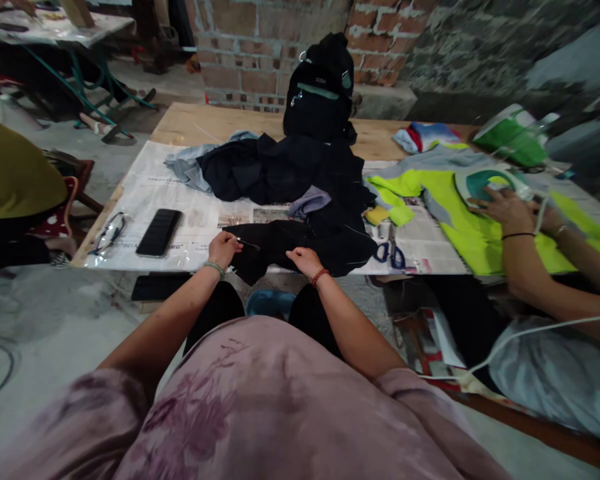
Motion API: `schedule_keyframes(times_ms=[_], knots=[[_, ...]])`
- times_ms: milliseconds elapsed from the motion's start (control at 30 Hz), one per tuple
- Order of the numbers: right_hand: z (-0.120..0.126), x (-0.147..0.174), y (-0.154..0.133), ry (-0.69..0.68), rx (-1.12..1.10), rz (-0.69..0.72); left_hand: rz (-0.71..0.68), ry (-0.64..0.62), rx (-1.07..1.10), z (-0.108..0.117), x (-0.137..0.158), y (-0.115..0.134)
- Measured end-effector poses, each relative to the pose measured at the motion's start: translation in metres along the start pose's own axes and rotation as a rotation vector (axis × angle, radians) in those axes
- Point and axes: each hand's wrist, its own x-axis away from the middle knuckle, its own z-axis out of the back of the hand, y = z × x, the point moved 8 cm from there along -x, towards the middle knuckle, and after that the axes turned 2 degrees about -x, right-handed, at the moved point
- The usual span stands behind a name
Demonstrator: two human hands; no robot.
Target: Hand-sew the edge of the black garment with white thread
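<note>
At the table's near edge lies a black garment (pixel 300 240), part of it hanging over the edge. My left hand (pixel 223 252) is closed on its left end, fingers pinched together. A thin, shiny, pointed thing (pixel 249 244) sticks out from these fingers over the cloth; its kind is too small to make out. Further right, my right hand (pixel 306 261) pinches the garment's near edge between thumb and fingers. Blue-handled scissors (pixel 391 255) lie right of the garment. Behind it is a heap of dark navy cloth (pixel 270 167) with a greyish-purple piece (pixel 310 202).
Left on the newspaper-covered table (pixel 195 223) are a black phone (pixel 159 232) and glasses (pixel 111 233). A black backpack (pixel 320 90) stands behind. At right, a co-worker's hands (pixel 510 212) hold a teal-and-white iron (pixel 473 183) on a neon-yellow garment (pixel 465 233). A white cord (pixel 510 339) hangs nearby.
</note>
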Motion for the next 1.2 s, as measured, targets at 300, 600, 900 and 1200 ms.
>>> schedule_keyframes(times_ms=[300, 600, 900, 1200], knots=[[-0.001, 0.000, 0.000, 0.000, 0.010, 0.029, -0.380, -0.021, -0.371, 0.001, 0.013, 0.033], [-0.002, -0.001, 0.000, -0.001, 0.002, 0.043, -0.909, -0.272, -0.968, -0.044, 0.042, 0.046], [-0.002, -0.001, 0.000, 0.002, -0.006, 0.036, -0.814, -0.250, -0.969, -0.047, 0.034, 0.041], [-0.001, 0.001, -0.002, -0.007, 0.014, 0.033, -0.720, -0.069, -0.924, -0.027, 0.027, 0.042]])
